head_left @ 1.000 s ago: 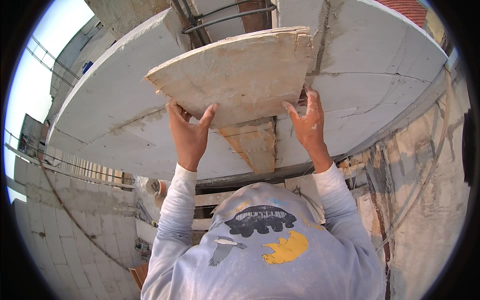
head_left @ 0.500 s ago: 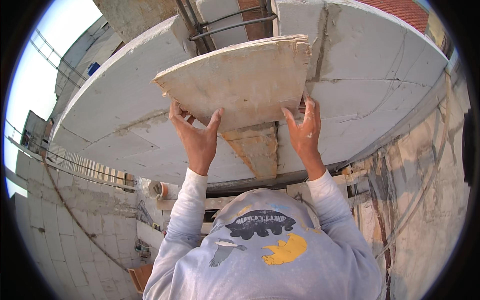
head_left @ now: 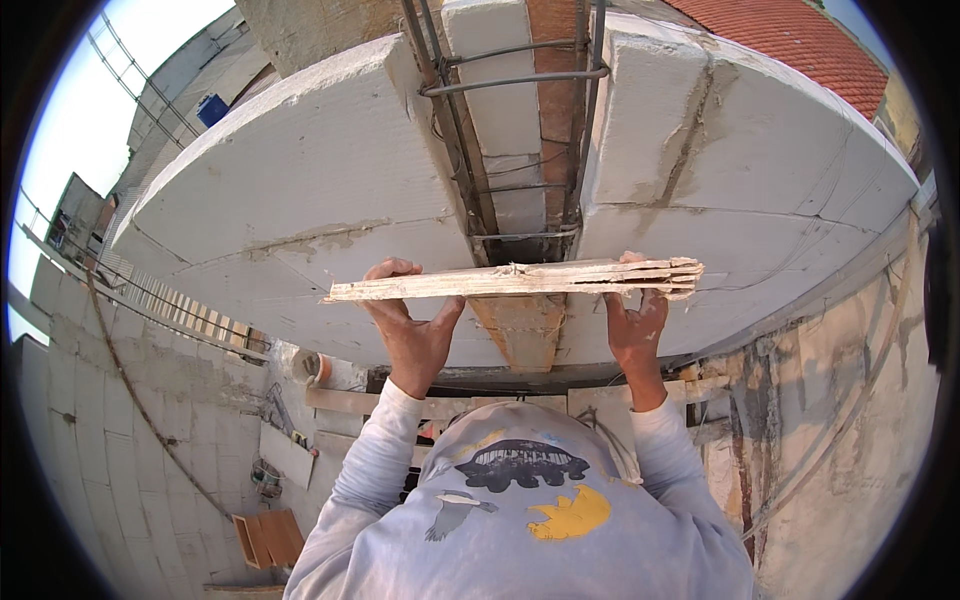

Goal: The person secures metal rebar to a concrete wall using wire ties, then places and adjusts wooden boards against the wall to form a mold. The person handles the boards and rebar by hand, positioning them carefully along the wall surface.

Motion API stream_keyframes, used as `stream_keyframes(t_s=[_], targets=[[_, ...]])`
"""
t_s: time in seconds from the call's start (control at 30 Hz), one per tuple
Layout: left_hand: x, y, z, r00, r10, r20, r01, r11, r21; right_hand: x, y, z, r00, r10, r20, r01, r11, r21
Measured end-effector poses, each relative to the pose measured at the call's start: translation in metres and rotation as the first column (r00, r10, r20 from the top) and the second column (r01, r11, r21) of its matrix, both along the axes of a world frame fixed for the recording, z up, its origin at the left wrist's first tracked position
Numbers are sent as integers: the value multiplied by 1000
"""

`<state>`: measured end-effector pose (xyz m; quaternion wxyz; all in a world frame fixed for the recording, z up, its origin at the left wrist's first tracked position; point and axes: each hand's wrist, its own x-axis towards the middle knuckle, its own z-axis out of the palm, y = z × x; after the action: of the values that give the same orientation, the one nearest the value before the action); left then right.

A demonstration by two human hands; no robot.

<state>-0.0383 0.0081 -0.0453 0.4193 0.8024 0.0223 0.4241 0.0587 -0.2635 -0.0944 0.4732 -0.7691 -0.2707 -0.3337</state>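
Between my two hands is a piece of plywood [head_left: 510, 281], seen almost edge-on, with its layers split and frayed at the right end. My left hand [head_left: 415, 338] grips it near the left end, thumb on the near side and fingers behind. My right hand [head_left: 637, 335] holds it near the right end, its fingers partly hidden by the board. Just beyond is a vertical gap in the white block wall, where a steel rebar cage [head_left: 515, 81] stands. Below the plywood, another stained board [head_left: 530, 332] covers the lower part of that gap.
White blocks flank the gap at left [head_left: 300, 150] and right [head_left: 750, 150]. Wooden planks [head_left: 350, 401] lie at the wall's foot. A brown wooden box [head_left: 270, 538] and a bucket [head_left: 267, 478] are low on the left. Beyond the wall is a red tiled roof [head_left: 790, 40].
The plywood has tipped from showing its broad face to nearly edge-on, and sits lower and nearer. Both hands have moved down with it, uncovering more of the rebar cage.
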Motion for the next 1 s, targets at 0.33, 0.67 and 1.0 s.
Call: stream_keyframes(t_s=[0.33,0.67,1.0], targets=[[19,2,14,992,-95,87,104,989,-107,18,5,30,983,92,-156,-67,985,161],[-76,38,-29,996,-87,19,89,953,-290,-38,9,43,665,724,-184,-739,674,-16],[-141,2,-80,999,11,42,17,797,-604,-102,127,28,480,808,-341,-868,493,-54]])
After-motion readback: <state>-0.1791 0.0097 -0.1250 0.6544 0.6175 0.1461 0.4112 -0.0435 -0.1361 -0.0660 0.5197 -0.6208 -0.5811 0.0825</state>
